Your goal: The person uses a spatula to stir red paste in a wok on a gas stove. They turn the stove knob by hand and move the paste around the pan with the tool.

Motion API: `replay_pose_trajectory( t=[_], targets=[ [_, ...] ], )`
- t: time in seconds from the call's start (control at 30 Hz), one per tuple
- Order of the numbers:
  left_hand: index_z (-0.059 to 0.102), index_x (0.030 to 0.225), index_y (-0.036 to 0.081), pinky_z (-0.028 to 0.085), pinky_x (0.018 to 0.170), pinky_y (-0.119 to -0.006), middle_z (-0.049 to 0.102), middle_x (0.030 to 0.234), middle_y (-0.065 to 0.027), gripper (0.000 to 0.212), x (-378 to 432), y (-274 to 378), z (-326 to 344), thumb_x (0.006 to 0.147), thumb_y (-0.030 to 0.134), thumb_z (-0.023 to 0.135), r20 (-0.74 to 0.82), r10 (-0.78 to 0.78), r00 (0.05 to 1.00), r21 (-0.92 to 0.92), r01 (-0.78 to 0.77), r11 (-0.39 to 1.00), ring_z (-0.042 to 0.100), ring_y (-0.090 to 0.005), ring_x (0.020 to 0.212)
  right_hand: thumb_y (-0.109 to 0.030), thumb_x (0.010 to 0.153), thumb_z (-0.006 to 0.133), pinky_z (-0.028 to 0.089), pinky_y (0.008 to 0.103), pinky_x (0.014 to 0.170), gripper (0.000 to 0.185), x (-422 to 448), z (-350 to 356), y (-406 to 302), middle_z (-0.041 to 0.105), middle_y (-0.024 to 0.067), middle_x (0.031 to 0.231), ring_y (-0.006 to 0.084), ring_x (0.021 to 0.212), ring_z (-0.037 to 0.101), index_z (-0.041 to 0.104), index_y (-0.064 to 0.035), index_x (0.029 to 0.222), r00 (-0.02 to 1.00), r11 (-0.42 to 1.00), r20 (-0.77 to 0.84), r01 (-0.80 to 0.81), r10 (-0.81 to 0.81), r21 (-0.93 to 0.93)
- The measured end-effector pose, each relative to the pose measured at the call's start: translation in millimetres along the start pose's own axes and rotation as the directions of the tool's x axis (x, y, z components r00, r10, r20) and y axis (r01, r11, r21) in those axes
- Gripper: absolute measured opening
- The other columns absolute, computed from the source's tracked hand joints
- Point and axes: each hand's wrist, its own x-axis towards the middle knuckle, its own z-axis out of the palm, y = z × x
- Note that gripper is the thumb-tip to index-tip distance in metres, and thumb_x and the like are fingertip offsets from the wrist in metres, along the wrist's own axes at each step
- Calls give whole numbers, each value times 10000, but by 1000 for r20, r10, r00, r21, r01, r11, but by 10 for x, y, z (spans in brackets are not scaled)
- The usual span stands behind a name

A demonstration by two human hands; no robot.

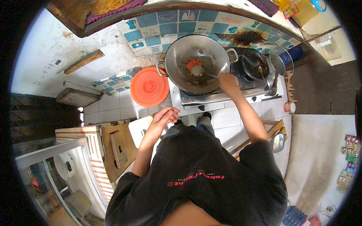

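Observation:
A large metal wok (175, 65) with two loop handles stands over the left side of the gas stove (209, 99). My right hand (228, 82) grips the handle of a metal ladle (197, 70) at the wok's near right rim. The ladle's bowl rests low in the wok, touching a small heap of red chopped or ground paste (194, 63). In front of my body, to the left of the stove, my left hand (165, 116) hangs in the air with loosely bent fingers and nothing in it. Just beyond it lies a round orange plastic lid (150, 86).
A dark frying pan (253, 66) with a utensil in it sits on the stove's right side. Beside it a round strainer (282, 60) leans out. A wooden shelf edge (158, 7) runs above the tiled wall. A small tin (289, 107) stands at the right.

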Motion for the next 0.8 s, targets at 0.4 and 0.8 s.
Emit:
replay_pose_trajectory(
  t=[0.4,0.8],
  targets=[
    [432,1275,111,420,874,-367,494,1183,-97,507,-1013,-239,-228,775,114,522,171,-34,985,875,-168,-454,527,-216,1027,-123,783,531,494,464,755,195,41,158,98,633,207,936,374,885,615,640,-32,916,998,991,20,-62,60,117],
    [461,1257,101,402,899,-357,449,1240,-63,459,-327,-245,255,806,181,492,568,99,817,670,-389,-632,473,-208,1065,-90,760,504,446,473,825,282,-165,116,251,616,207,989,367,948,576,628,-53,1010,998,963,24,-54,50,265]
  ],
)
